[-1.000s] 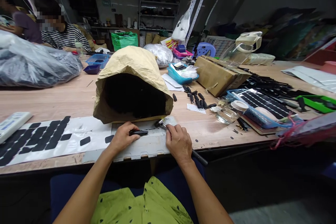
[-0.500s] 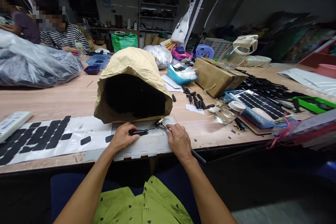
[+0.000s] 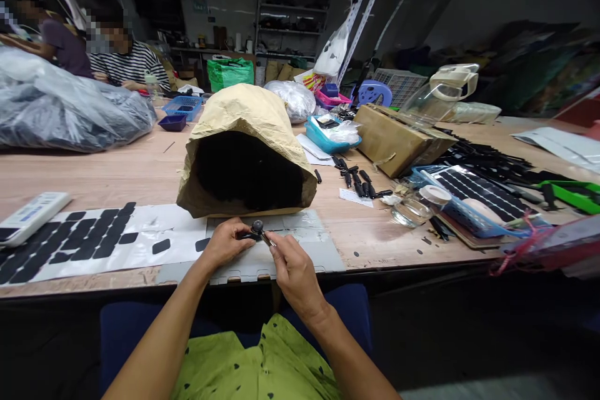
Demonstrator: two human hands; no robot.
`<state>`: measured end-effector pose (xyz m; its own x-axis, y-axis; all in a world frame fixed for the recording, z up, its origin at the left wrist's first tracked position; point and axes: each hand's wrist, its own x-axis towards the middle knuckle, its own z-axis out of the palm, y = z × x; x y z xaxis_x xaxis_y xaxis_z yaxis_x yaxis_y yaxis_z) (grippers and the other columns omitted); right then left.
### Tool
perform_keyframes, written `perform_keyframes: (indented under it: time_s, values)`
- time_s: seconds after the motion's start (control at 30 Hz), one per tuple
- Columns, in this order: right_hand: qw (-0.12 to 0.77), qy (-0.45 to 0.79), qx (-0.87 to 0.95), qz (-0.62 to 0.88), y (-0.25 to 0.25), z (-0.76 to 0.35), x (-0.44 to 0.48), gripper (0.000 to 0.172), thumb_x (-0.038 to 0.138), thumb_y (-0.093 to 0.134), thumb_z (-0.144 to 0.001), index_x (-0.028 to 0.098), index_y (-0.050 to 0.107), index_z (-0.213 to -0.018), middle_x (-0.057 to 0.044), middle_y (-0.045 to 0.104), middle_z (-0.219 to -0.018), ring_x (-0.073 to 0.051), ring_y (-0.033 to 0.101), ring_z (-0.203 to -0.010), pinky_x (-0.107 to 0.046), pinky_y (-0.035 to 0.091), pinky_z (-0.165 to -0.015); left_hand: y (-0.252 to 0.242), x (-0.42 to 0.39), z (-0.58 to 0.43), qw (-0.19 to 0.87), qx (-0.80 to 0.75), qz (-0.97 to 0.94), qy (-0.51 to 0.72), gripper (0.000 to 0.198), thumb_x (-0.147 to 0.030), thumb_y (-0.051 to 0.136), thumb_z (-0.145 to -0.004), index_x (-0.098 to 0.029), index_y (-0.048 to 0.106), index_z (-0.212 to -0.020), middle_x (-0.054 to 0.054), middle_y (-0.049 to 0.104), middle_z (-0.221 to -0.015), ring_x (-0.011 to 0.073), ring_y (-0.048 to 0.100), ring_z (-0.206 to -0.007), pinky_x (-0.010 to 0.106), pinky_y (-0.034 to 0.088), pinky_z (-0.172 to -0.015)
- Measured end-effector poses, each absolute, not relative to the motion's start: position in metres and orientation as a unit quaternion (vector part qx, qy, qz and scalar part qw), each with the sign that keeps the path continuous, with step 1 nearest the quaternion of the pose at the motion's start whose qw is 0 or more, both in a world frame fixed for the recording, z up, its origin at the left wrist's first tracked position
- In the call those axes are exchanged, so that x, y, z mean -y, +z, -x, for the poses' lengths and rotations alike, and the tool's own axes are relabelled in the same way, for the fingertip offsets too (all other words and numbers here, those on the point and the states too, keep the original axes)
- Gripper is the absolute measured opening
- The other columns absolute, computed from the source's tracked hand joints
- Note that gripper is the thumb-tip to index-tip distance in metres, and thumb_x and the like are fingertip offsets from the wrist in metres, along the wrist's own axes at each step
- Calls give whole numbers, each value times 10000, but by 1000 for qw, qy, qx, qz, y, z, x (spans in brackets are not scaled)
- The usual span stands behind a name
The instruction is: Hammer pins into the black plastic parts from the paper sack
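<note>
Fingers of my left hand [image 3: 228, 244] are pinched on a small dark piece, mostly hidden, at the grey board [image 3: 300, 250]. Held by its shaft in my right hand [image 3: 296, 272], a small hammer [image 3: 257, 226] has its round metal head over that piece, close to my left fingertips. Just behind both hands an open paper bag [image 3: 246, 106] lies on its side, its inside dark. To the left, a white sheet [image 3: 150, 222] carries rows of black rounded patches [image 3: 89, 234].
Small black parts [image 3: 359, 178] lie right of the bag, near a glass jar [image 3: 412, 209], a blue basket [image 3: 473, 215] and a cardboard box [image 3: 398, 137]. A large plastic bag [image 3: 70, 106] fills the left. Two people sit at the far left.
My right hand has moved left, bringing the hammer head from beside the dark piece to over it. The whole view has shifted slightly. My left hand still holds the piece.
</note>
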<state>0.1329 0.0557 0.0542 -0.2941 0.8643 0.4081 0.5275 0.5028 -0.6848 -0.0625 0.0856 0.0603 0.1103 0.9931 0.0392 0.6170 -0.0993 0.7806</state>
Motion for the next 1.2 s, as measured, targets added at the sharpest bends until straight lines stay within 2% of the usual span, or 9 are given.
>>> perform_keyframes:
  time_s: [0.13, 0.33, 0.6, 0.73, 0.87, 1.0, 1.2]
  values:
    - [371, 199, 789, 447, 49, -130, -56, 372, 247, 366, -988, 240, 587, -1287, -64, 610, -960, -161, 613, -864, -265, 515, -786, 58, -87, 64, 314, -581, -687, 302, 130, -283, 651, -762, -187, 739, -772, 0, 554, -756, 145, 541, -714, 260, 390, -652]
    - [389, 201, 773, 459, 50, -137, -59, 362, 241, 379, -987, 239, 589, -1282, -66, 614, -993, -174, 608, -940, -295, 500, -857, 53, -88, 64, 321, -591, -672, 310, 228, -259, 684, -733, -195, 765, -937, 20, 609, -822, 165, 573, -763, 275, 414, -696]
    - [389, 205, 765, 471, 48, -146, -61, 347, 245, 390, -985, 237, 595, -1265, -58, 630, -1017, -166, 608, -968, -288, 491, -869, 55, -86, 64, 309, -600, -673, 304, 202, -267, 677, -728, -190, 756, -898, 21, 629, -824, 163, 580, -736, 274, 423, -672]
    - [389, 129, 754, 514, 50, -161, -73, 345, 246, 398, -978, 218, 608, -1251, -56, 633, -992, -162, 610, -926, -268, 476, -813, 58, -84, 61, 275, -608, -682, 299, 203, -274, 678, -723, -184, 728, -897, 25, 630, -837, 174, 582, -767, 278, 427, -691]
    - [315, 8, 761, 568, 47, -178, -86, 304, 224, 442, -952, 230, 665, -1159, -38, 622, -887, -155, 575, -794, -263, 424, -690, 57, -85, 60, 260, -602, -695, 295, 234, -330, 677, -752, -186, 721, -932, 27, 624, -845, 173, 576, -766, 282, 420, -696]
    - [260, -72, 780, 565, 39, -185, -92, 227, 206, 523, -916, 235, 706, -1047, -39, 609, -811, -184, 514, -812, -288, 375, -717, 55, -85, 61, 269, -601, -696, 288, 193, -333, 657, -784, -193, 719, -902, 26, 610, -844, 174, 573, -775, 284, 418, -704]
    - [258, -74, 766, 584, 32, -182, -90, 216, 247, 530, -924, 253, 672, -1087, -33, 599, -875, -189, 485, -846, -297, 338, -760, 59, -81, 63, 283, -572, -720, 272, 189, -341, 619, -824, -220, 701, -942, 31, 605, -905, 189, 573, -838, 286, 429, -712]
